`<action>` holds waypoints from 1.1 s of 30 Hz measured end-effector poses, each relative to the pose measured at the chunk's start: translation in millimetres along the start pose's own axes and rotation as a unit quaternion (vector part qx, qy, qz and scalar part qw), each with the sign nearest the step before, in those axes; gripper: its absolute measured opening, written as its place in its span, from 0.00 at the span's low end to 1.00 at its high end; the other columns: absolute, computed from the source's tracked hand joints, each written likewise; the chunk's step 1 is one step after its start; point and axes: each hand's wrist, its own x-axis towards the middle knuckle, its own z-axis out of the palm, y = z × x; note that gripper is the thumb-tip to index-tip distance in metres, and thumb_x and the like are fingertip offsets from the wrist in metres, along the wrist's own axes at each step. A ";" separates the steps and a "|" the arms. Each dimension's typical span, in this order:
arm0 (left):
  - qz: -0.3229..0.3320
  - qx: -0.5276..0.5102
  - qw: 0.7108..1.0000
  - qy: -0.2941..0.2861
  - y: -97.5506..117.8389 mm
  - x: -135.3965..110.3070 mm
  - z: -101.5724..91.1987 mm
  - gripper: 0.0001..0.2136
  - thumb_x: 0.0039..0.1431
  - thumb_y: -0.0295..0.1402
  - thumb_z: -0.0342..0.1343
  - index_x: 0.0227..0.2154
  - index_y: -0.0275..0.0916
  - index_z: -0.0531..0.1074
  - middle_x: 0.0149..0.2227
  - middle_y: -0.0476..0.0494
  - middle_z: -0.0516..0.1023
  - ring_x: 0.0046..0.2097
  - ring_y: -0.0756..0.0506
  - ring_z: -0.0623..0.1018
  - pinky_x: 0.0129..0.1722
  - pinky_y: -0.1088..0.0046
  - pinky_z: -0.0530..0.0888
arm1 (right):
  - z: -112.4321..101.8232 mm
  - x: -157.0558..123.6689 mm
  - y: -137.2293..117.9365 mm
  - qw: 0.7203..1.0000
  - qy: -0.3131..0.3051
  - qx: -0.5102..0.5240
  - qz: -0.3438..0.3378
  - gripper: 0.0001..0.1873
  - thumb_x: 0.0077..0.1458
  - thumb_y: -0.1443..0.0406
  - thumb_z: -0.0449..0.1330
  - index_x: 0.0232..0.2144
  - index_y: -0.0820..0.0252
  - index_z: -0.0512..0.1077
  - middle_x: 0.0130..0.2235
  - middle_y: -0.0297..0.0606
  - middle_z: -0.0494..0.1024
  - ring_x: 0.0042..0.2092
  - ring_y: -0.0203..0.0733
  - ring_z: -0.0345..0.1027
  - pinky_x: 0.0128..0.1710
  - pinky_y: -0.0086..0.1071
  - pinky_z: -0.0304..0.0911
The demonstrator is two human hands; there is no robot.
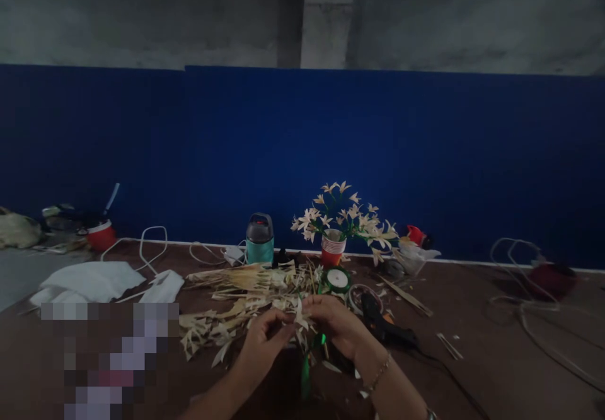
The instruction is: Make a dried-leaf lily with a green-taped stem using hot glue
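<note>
A pale, star-shaped craft flower [302, 320] is held up low in the middle of the view. My left hand [268, 338] pinches its left side between thumb and fingers. From the right, my right hand [338, 326] grips the same flower with bent fingers, its fingertips partly hidden. A strip of green ribbon [305, 376] hangs below the flower. Just beyond my hands lies a heap of dried, pale husk-like pieces [241, 281]. A green-rimmed ribbon spool [337, 279] rests behind my right hand.
A black glue gun [385, 325] with its cord lies to the right. Stacked cups [333, 248] hold a bunch of similar flowers [354, 218] at the back, beside a teal device [259, 240]. White cloth [89, 281] lies at left; a blue partition [212, 155] stands behind.
</note>
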 end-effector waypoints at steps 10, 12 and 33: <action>-0.107 -0.212 0.971 -0.001 5.1 -2.2 4.0 0.11 0.41 0.37 0.64 0.23 0.36 0.69 0.26 0.49 0.75 0.27 0.50 0.72 0.31 0.75 0.69 | 11.7 -9.5 -5.1 0.996 -0.073 0.014 -0.055 0.17 0.37 0.70 0.60 0.35 0.61 0.72 0.31 0.34 0.75 0.33 0.37 0.68 0.32 0.27 0.61; -0.113 -0.241 0.964 -0.003 5.0 -2.4 4.5 0.11 0.41 0.35 0.64 0.21 0.36 0.69 0.23 0.50 0.73 0.25 0.52 0.71 0.29 0.77 0.68 | 14.1 -10.2 -1.7 0.992 -0.066 -0.028 -0.106 0.29 0.35 0.71 0.62 0.44 0.57 0.66 0.35 0.34 0.73 0.36 0.39 0.67 0.35 0.30 0.61; -0.204 -0.288 0.936 0.002 3.8 -3.8 2.9 0.09 0.44 0.37 0.60 0.25 0.35 0.73 0.24 0.49 0.75 0.31 0.47 0.75 0.34 0.73 0.68 | 14.7 -2.0 3.3 0.897 0.113 -0.322 -0.281 0.02 0.40 0.70 0.60 0.22 0.59 0.69 0.37 0.40 0.72 0.41 0.43 0.65 0.40 0.33 0.58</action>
